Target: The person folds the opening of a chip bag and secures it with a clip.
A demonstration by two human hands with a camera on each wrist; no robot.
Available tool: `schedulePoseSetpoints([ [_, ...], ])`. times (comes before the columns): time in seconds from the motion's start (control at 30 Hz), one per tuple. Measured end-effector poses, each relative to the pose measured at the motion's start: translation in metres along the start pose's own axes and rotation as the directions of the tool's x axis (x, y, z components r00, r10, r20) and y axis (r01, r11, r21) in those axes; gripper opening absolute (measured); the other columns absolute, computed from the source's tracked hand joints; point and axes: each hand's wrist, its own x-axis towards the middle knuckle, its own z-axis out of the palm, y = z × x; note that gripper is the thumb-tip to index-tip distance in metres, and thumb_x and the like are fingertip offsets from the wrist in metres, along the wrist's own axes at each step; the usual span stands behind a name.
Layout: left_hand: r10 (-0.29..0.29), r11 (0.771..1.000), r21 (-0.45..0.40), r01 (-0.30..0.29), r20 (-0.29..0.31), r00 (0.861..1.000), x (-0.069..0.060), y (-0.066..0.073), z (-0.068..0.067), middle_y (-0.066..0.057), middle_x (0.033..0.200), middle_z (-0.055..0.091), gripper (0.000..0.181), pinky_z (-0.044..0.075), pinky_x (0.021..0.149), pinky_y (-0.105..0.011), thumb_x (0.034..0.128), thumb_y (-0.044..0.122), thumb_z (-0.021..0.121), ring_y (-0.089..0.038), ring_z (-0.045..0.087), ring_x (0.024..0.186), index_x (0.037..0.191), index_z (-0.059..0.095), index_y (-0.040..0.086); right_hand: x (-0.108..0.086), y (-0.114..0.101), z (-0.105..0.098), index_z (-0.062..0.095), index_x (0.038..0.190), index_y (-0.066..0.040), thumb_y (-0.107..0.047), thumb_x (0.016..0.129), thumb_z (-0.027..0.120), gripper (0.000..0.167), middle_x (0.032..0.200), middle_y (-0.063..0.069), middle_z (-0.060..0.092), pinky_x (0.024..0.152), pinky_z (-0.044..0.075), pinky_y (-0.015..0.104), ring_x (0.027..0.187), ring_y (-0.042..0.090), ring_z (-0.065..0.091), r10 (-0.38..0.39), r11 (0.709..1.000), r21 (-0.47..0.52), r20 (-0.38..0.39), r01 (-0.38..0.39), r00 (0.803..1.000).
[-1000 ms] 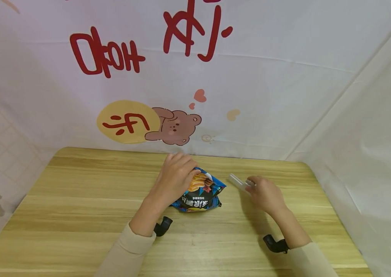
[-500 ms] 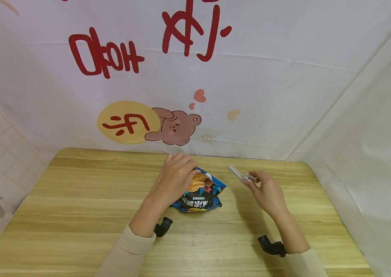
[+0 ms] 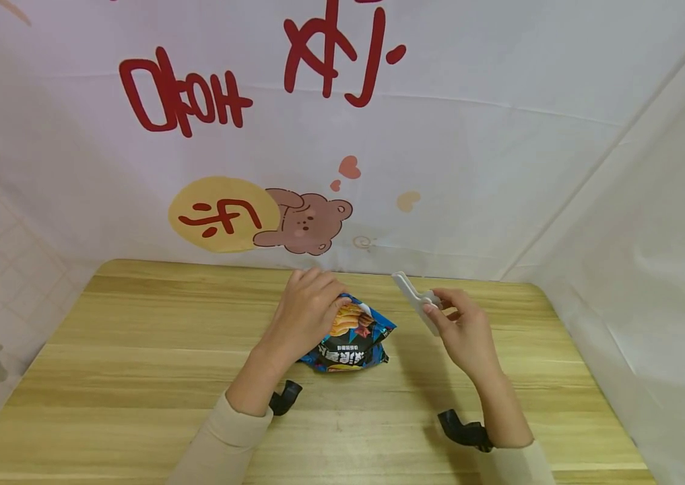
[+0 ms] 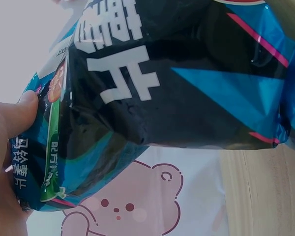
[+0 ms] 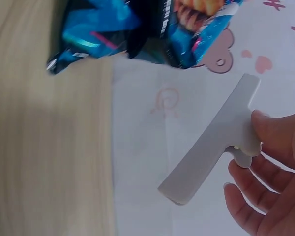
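A blue and black bag of potato chips (image 3: 351, 343) stands near the middle of the table, its upper part folded over. My left hand (image 3: 308, 306) grips the bag's top from the left; in the left wrist view the thumb (image 4: 25, 110) presses on its folded edge. To the right of the bag, my right hand (image 3: 466, 330) pinches a pale grey bag clip (image 3: 415, 296) by its handle tabs, held above the table and apart from the bag. The right wrist view shows the clip's long flat bar (image 5: 211, 142), with the thumb on one tab and the lower fingers loosely bent.
The wood-grain table (image 3: 154, 377) reaches back to a white wall sheet (image 3: 469, 168) printed with a bear and red writing. Another white sheet (image 3: 651, 303) borders the right side. Black curved mounts (image 3: 284, 397) are worn at both wrists.
My right hand has lifted the bag clip and turned it so that its bar shows more fully, shifting slightly left. The left hand and the chip bag have stayed in place.
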Motion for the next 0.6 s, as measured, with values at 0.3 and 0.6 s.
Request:
schedulePoseSetpoints([
  [0.3, -0.005, 1.000, -0.003, 0.005, 0.009, 1.000, 0.001, 0.001, 0.000, -0.001, 0.092, 0.071, 0.005, 0.039, 0.074, -0.036, 0.0934, 0.013, 0.080, -0.022, 0.058, 0.084, 0.095, 0.077, 0.009, -0.001, -0.016, 0.006, 0.076, 0.112, 0.001, 0.007, 0.086, 0.081, 0.027, 0.102, 0.009, 0.074, 0.074, 0.051, 0.017, 0.091, 0.018, 0.064, -0.114, 0.988, 0.098, -0.078, 0.122, 0.990],
  [0.6, -0.003, 1.000, -0.011, 0.003, 0.004, 1.000, 0.002, 0.002, 0.000, -0.001, 0.092, 0.071, 0.007, 0.039, 0.073, -0.036, 0.0915, 0.012, 0.082, -0.023, 0.060, 0.084, 0.095, 0.077, 0.008, -0.004, -0.020, 0.010, 0.078, 0.110, 0.000, 0.009, 0.084, 0.082, 0.029, 0.103, 0.008, 0.075, 0.075, 0.053, 0.022, 0.090, 0.029, 0.065, -0.208, 0.964, 0.156, -0.051, 0.213, 0.977],
])
